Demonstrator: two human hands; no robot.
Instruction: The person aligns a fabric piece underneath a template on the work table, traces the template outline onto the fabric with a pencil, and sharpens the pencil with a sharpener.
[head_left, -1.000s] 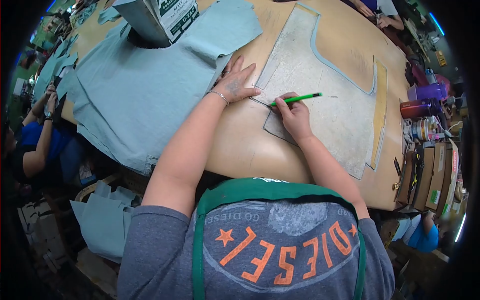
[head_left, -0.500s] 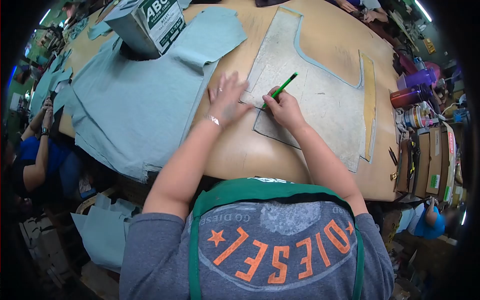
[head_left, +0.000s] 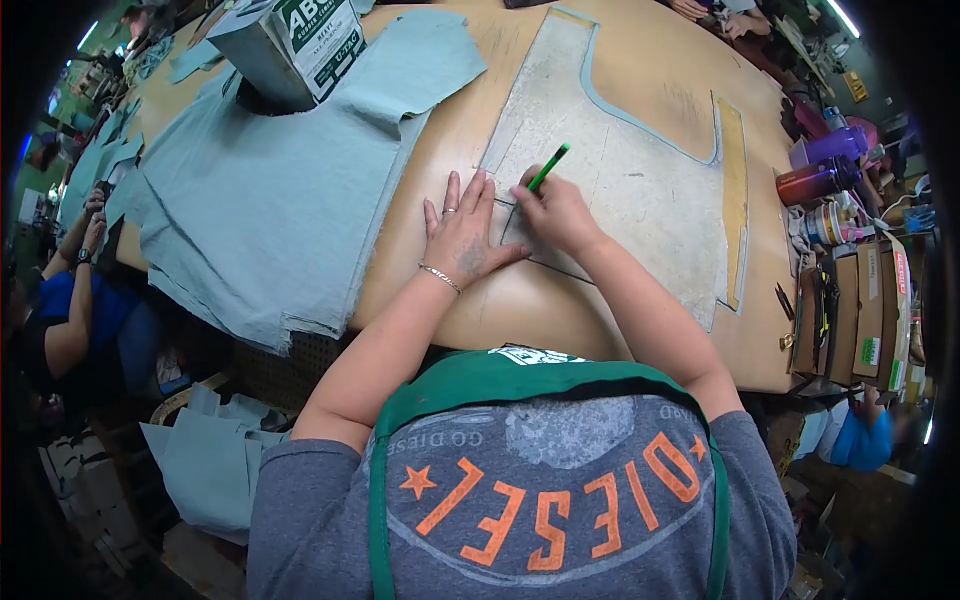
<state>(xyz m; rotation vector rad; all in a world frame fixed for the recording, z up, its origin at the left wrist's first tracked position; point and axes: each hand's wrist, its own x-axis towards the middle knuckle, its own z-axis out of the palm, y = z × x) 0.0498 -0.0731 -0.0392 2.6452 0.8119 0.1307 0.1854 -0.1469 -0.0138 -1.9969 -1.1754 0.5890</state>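
Observation:
My right hand [head_left: 560, 216] grips a green pencil [head_left: 551, 166], its upper end leaning up and to the right. The pencil's tip is hidden by the fingers, close to the left edge of a large greyish-white pattern board [head_left: 650, 180]. Strips of pale blue-green material show along the board's curved far edge. My left hand [head_left: 466, 240] lies flat with fingers spread, fingertips and thumb by the board's left edge, mostly on the tan tabletop [head_left: 410, 280]. Dark lines run along the board's edge between the hands.
Left of my hands lies layered blue-green fabric [head_left: 270, 200], with a metal can [head_left: 290, 50] on it. At the right edge stand a dark red tumbler [head_left: 818, 180] and cardboard boxes [head_left: 868, 310]. Other people are at the far left, top right and lower right.
My left hand has slid nearer my body, its fingers now pointing more straight ahead. My right hand has shifted slightly left with the pencil. The whole view has moved a little.

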